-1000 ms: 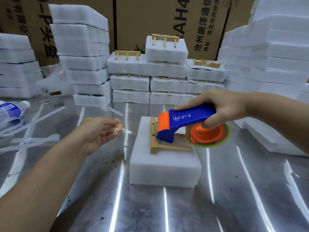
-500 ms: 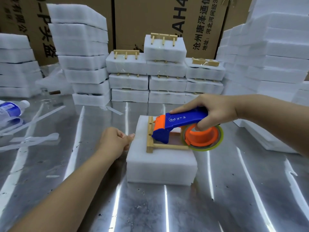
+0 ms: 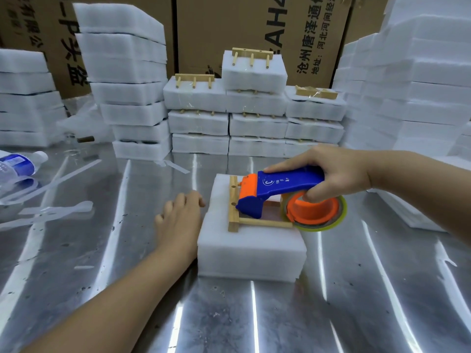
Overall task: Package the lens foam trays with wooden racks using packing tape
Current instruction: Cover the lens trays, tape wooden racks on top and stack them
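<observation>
Wooden rack [image 3: 234, 200] partly under tape dispenser [image 3: 280, 186]

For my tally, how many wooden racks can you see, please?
4 wooden racks: one under the tape dispenser, three atop the rear stacks; others may hide between layers.

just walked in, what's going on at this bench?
A person is taping a wooden rack onto a stack of foam trays on the metal table. The right hand grips a blue-and-orange tape dispenser, its nose down on the rack. The left hand rests against the stack's left side. Behind, taped bundles sit stacked.
</observation>
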